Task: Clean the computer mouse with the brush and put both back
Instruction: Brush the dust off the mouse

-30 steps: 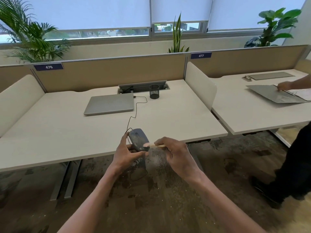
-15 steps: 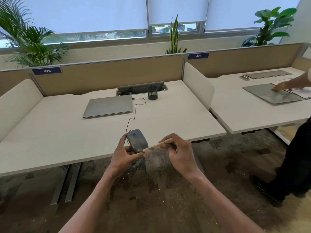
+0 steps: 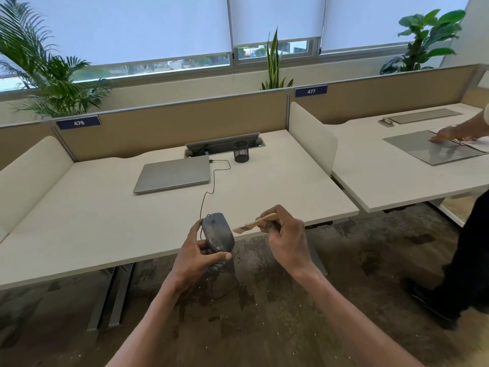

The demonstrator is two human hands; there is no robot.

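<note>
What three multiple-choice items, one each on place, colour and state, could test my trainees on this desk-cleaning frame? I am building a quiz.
1. Where is the mouse?
A. on the laptop
B. in the left hand
C. in the pen cup

2. What colour is the pen cup?
A. black
B. red
C. white

3. The laptop is:
A. open
B. closed
C. standing on edge

Key: 1 B, the left hand grips it off the desk; 2 A, dark mesh; 3 B, its lid lies flat and shut.

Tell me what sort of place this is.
Most likely an open-plan office: numbered desk tags, partitions between white desks, and a closed laptop with a pen cup.
</note>
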